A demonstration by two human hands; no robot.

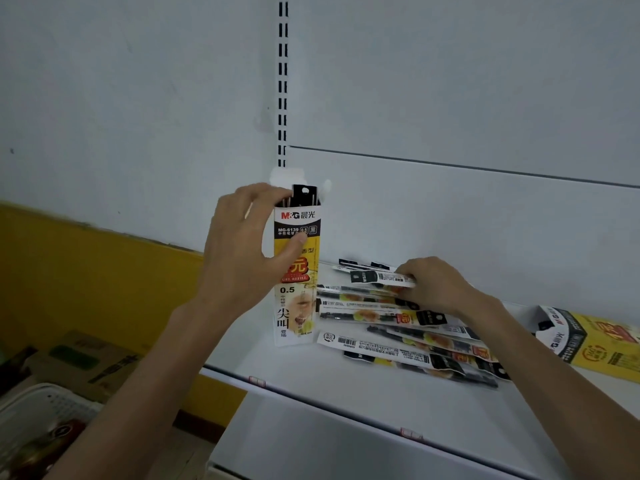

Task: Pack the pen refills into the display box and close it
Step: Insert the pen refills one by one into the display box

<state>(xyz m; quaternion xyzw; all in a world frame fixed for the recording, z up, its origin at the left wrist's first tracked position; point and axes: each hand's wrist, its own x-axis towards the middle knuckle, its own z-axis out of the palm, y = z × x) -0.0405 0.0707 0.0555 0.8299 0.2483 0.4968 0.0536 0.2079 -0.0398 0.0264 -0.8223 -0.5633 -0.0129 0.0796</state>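
Note:
A tall yellow, black and white display box [298,306] stands upright on the white shelf [311,382], its top flap open. Black tops of refill packets [304,195] stick out of it. My left hand [242,251] grips the box near its top, thumb across the front. To the right, several packaged pen refills [398,327] lie in a loose pile on the shelf. My right hand [433,284] rests on the far side of the pile and pinches one refill packet [381,277].
A second yellow display box [588,341] lies on its side at the shelf's right end. A slotted shelf upright [283,81] runs up the back wall. Below left sit cardboard boxes [83,358] and a white basket [41,407].

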